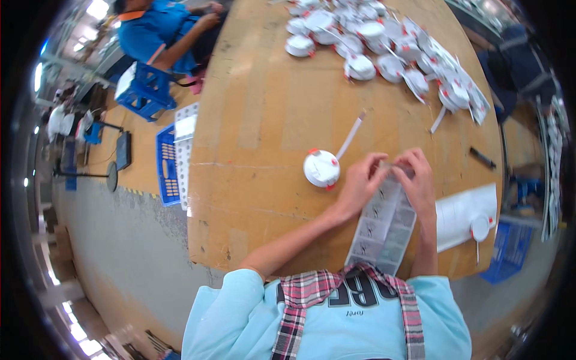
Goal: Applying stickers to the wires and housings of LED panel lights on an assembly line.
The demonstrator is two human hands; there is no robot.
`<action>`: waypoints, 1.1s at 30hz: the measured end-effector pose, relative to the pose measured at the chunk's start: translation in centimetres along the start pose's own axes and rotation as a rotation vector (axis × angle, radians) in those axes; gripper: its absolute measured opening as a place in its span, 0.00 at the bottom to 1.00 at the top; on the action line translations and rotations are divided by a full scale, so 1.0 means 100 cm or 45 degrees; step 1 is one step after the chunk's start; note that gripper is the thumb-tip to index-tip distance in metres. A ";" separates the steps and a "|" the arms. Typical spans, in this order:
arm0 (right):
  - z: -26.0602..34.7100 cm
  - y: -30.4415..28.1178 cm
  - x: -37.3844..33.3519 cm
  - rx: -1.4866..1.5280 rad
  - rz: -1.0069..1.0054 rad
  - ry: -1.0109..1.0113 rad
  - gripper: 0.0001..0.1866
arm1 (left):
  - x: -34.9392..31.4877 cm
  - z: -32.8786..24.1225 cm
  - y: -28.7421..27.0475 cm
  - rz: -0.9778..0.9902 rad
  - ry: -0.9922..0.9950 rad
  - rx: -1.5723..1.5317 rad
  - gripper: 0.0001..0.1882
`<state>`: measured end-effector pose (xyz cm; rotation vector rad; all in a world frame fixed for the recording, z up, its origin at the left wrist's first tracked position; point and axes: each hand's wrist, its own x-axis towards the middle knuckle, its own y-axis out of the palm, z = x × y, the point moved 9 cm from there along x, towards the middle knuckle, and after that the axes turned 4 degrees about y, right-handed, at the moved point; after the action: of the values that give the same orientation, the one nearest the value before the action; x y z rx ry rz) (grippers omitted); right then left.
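From where I'm standing, the near end of the long, grey-white sheet of printed cells (384,237) is disappearing at the chest of the person's light-blue shirt (342,324), and the fingers are covering its far end, so I can't make out whether a piece is coming loose there. The heap of white round plastic units with red-orange clips (372,41) is running out of sight beyond the top, its pieces hiding one another. The co-worker in the blue shirt with an orange collar (159,36) is sitting on the left, the head cut off from sight. Something dark and bulky (510,66) is standing beyond the table's right edge, too dim for me to name.

The left hand (363,185) is reaching in diagonally, its forearm slanting over the brown tabletop (252,180), thumb and forefinger pinching the sheet's far end. The right hand (418,183) is coming almost straight forward along the sheet's right side, fingers bending inward and pinching that same end. The fingertips of the two hands are nearly meeting there, and the sheet is stretching back between the forearms.

A single white round unit with a thin pale tail (321,168) is lying left of the left hand. A white paper (459,222) is lying right of the right forearm, a small white disc (480,227) resting on it, and a black pen (482,158) is lying farther out.
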<state>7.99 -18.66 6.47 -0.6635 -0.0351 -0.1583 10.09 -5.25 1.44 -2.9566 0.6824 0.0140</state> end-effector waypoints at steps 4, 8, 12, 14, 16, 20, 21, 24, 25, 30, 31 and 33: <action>-0.002 0.010 0.006 0.165 0.080 0.090 0.09 | 0.008 0.008 -0.013 -0.068 0.012 -0.292 0.08; -0.016 0.019 0.007 0.361 0.156 0.234 0.09 | 0.012 0.023 -0.011 0.041 -0.107 -0.483 0.10; -0.022 0.017 0.004 0.376 0.155 0.274 0.08 | 0.013 0.021 -0.009 0.116 -0.203 -0.533 0.12; -0.016 0.015 0.004 0.313 0.139 0.198 0.08 | 0.012 0.022 -0.009 0.135 -0.194 -0.530 0.12; -0.015 0.017 0.002 0.312 0.149 0.203 0.08 | 0.010 0.021 -0.012 0.128 -0.205 -0.541 0.11; -0.013 0.019 0.003 0.321 0.162 0.195 0.08 | 0.008 0.026 -0.014 0.101 -0.269 -0.598 0.10; -0.013 0.019 0.003 0.320 0.164 0.198 0.08 | 0.008 0.024 -0.014 0.106 -0.261 -0.597 0.09; -0.013 0.018 0.004 0.345 0.160 0.203 0.07 | 0.011 0.027 -0.014 0.123 -0.241 -0.624 0.09; -0.013 0.018 0.005 0.343 0.160 0.196 0.07 | 0.011 0.026 -0.014 0.135 -0.226 -0.650 0.08; -0.002 0.004 0.005 0.196 -0.038 0.027 0.06 | 0.012 0.019 -0.015 0.104 -0.224 -0.605 0.08; 0.018 -0.009 0.004 -0.071 -0.194 -0.131 0.06 | 0.012 0.019 -0.018 0.071 -0.218 -0.568 0.09; 0.041 -0.020 -0.004 -0.346 -0.346 -0.296 0.06 | 0.011 0.015 -0.022 0.064 -0.208 -0.477 0.09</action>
<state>7.38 -17.61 10.88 -0.9450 -0.3330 -0.3514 12.04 -3.56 0.12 -3.2357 0.8079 0.4284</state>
